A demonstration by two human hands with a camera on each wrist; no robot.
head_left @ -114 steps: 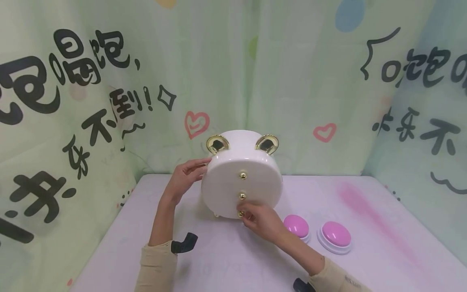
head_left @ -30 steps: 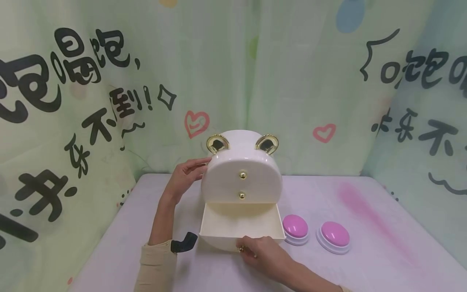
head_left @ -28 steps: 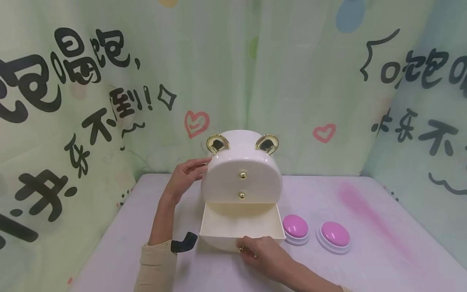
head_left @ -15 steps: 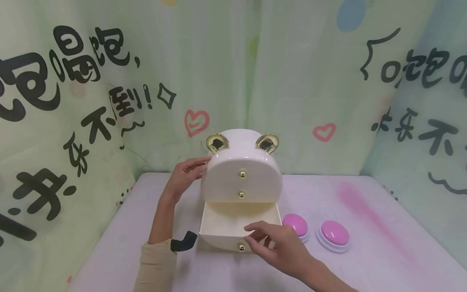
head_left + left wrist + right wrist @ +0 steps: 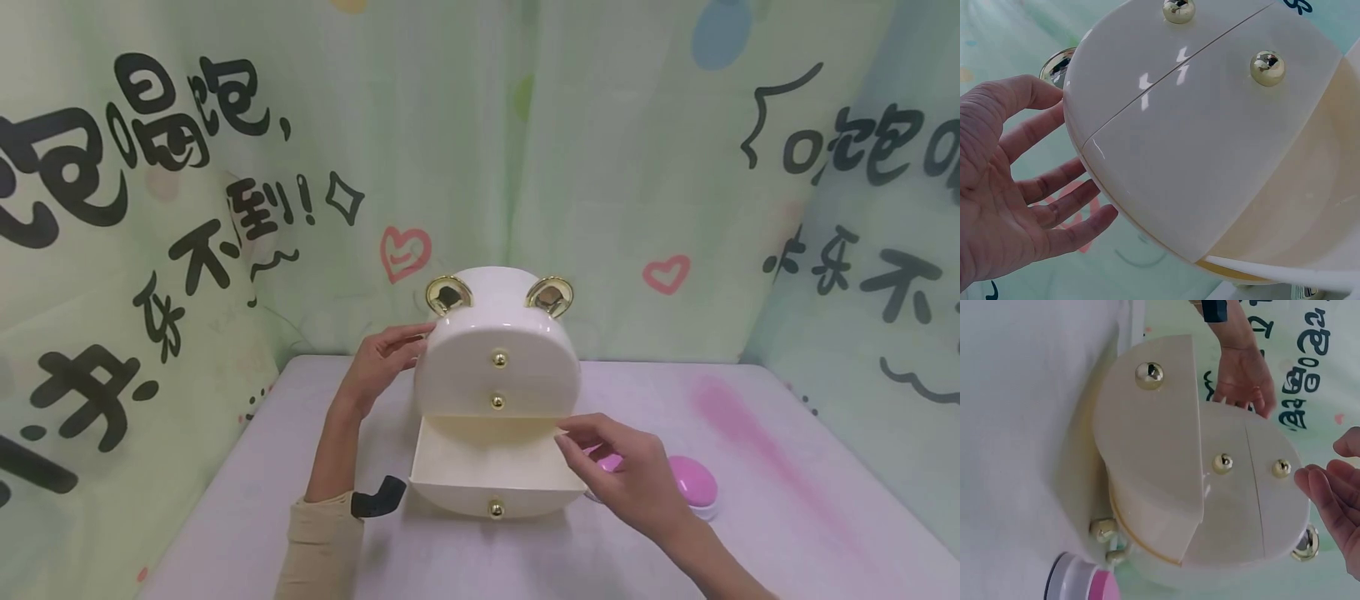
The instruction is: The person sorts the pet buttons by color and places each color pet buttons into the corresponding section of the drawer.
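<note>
A white, rounded drawer box (image 5: pixel 457 375) with gold ear-like rings on top stands on the table, its lowest drawer (image 5: pixel 450 498) pulled out. Nothing shows inside that drawer in the head view. My left hand (image 5: pixel 381 367) rests its fingertips against the box's left side; the left wrist view shows those fingers (image 5: pixel 1054 184) spread along the edge. Off the drawer's right side hovers my right hand (image 5: pixel 637 475), thumb and fingers apart, holding nothing. The drawer's gold knob (image 5: pixel 496 509) is free of any hand. Two gold knobs (image 5: pixel 498 402) sit on the upper fronts.
Two pink push buttons on white bases stand right of the box; my right hand partly covers both, the farther right button (image 5: pixel 696 481) showing more. The white tabletop (image 5: pixel 270 500) carries a pink smear (image 5: pixel 750 433) at right. Printed curtains (image 5: pixel 600 167) surround the table.
The right hand pulled the lowest drawer out by its knob, then let go and moved up and to the right. The left hand has stayed against the box.
</note>
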